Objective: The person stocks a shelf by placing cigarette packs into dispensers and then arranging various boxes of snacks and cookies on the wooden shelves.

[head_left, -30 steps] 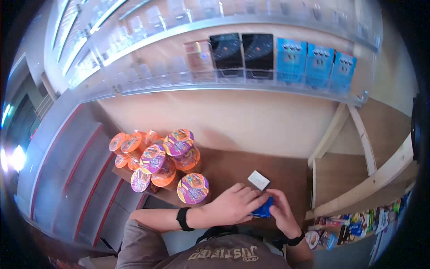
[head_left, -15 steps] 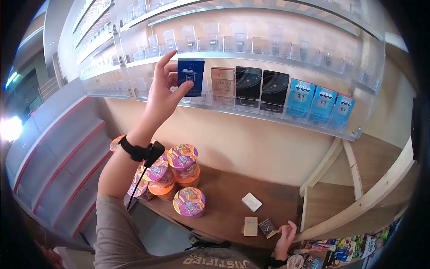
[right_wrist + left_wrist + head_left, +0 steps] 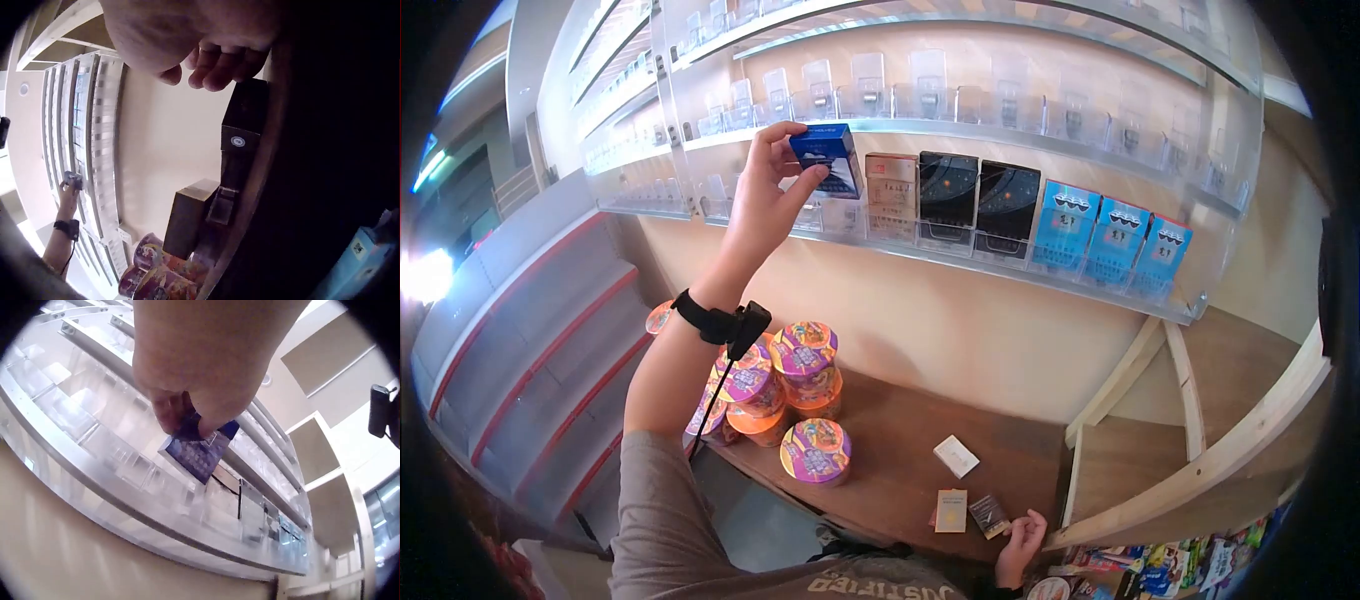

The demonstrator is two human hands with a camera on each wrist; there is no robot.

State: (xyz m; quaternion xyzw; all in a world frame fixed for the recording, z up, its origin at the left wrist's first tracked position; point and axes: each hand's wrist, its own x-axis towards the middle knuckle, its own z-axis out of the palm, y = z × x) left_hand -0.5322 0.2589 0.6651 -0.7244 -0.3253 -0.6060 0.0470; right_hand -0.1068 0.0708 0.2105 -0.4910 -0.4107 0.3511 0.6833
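Note:
My left hand [image 3: 772, 190] pinches a dark blue cigarette pack [image 3: 828, 160] between thumb and fingers, its top tipped toward me. The pack is at the front of the clear shelf [image 3: 940, 248], just left of a pinkish-beige pack [image 3: 891, 190]. In the left wrist view, the blue pack [image 3: 197, 453] overlaps the clear slots behind it. Down at the tabletop's right end, my right hand [image 3: 1024, 545] lies with loosely bent fingers beside a black pack [image 3: 990, 516]. A yellowish pack [image 3: 951, 510] and a white pack [image 3: 956, 456] lie close by.
Two black packs [image 3: 947, 195] and three light blue packs [image 3: 1065, 225] stand along the same shelf. Stacked noodle tubs [image 3: 815, 450] occupy the brown table's [image 3: 890, 480] left part. A wooden frame [image 3: 1200, 470] borders the right side, above colourful snack packets [image 3: 1170, 565].
From over the table, my left hand has raised the blue pack to the shelf. Over the last half second the pack has tilted there. My right hand has let go and stays low.

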